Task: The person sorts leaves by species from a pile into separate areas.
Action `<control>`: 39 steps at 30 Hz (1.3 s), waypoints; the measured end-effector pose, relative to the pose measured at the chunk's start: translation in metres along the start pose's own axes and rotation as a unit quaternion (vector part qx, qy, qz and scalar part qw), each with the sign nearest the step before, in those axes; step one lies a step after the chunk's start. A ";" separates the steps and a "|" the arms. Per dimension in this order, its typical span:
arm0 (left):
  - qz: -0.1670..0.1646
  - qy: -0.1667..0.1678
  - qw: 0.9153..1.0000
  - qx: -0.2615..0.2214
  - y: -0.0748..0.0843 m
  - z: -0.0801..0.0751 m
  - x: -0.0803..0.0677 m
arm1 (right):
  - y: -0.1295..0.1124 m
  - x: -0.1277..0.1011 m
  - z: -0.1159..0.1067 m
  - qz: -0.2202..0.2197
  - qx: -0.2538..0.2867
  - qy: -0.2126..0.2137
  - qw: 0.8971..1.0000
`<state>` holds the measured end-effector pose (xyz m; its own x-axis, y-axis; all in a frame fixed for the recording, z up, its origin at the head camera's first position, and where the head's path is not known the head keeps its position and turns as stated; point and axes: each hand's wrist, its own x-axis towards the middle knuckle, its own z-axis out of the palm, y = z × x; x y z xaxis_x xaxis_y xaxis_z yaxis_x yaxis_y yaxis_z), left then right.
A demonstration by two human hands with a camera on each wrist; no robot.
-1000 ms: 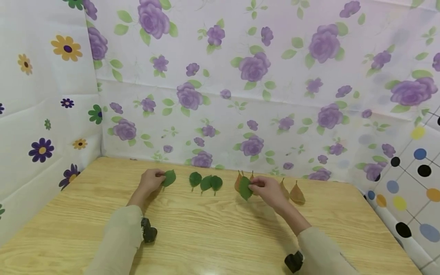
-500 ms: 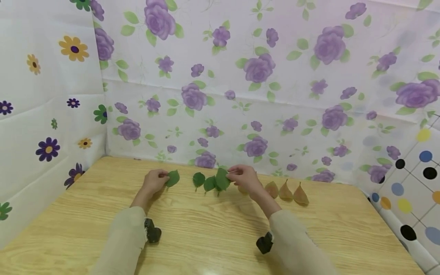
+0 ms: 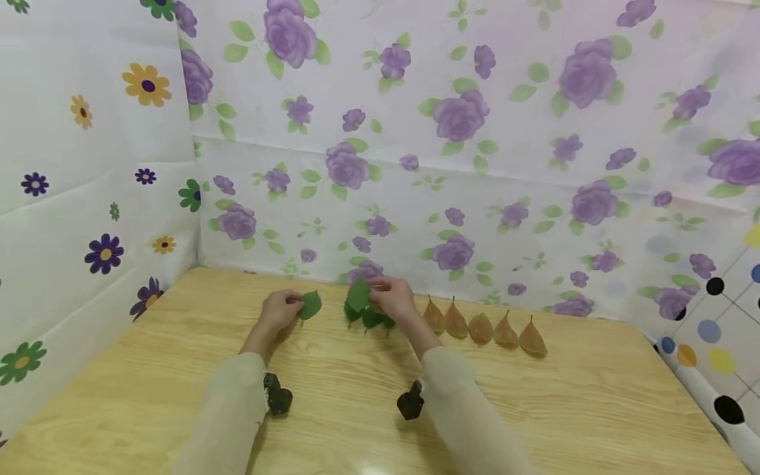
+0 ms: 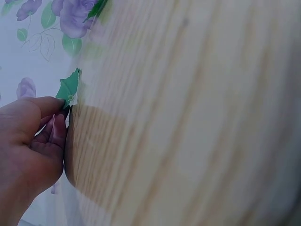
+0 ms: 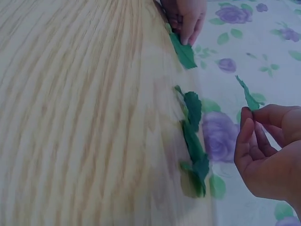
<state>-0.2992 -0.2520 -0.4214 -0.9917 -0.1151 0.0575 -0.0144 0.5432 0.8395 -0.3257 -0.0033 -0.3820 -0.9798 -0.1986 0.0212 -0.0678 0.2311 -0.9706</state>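
This looks like a makeshift recording corner, not a lived-in room: a light wood-grain table (image 3: 368, 422) is boxed in on three sides by hung printed sheets, purple roses at the back (image 3: 463, 119), coloured daisies on the left (image 3: 101, 198), dots on the right (image 3: 721, 330). Small black cameras (image 3: 277, 399) sit at both wrists.

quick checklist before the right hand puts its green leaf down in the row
1. Right hand pinches the raised green leaf: ok.
2. Left hand holds the end green leaf on the wooden table: ok.
3. Open gap between the end leaf and the three lying green leaves: ok.
4. Five brown dried leaves lie apart from the green ones: ok.
5. Firmness of grip: cannot tell.
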 end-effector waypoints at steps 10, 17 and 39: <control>-0.009 -0.005 1.000 -0.010 -0.001 0.000 0.000 | 0.010 0.012 0.038 -0.001 -0.027 0.022 0.999; -0.018 -0.003 1.000 -0.012 -0.001 0.001 0.002 | 0.003 0.015 0.054 -0.019 -0.024 0.027 0.999; -0.026 -0.004 0.999 -0.024 -0.001 -0.001 -0.001 | 0.004 0.011 0.073 -0.029 -0.071 -0.012 0.997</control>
<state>-0.2976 -0.2528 -0.4218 -0.9909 -0.1346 0.0082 -0.0602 0.4961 0.8662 -0.3233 -0.0739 -0.4027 -0.9689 -0.2375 0.0699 -0.1525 0.3501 -0.9242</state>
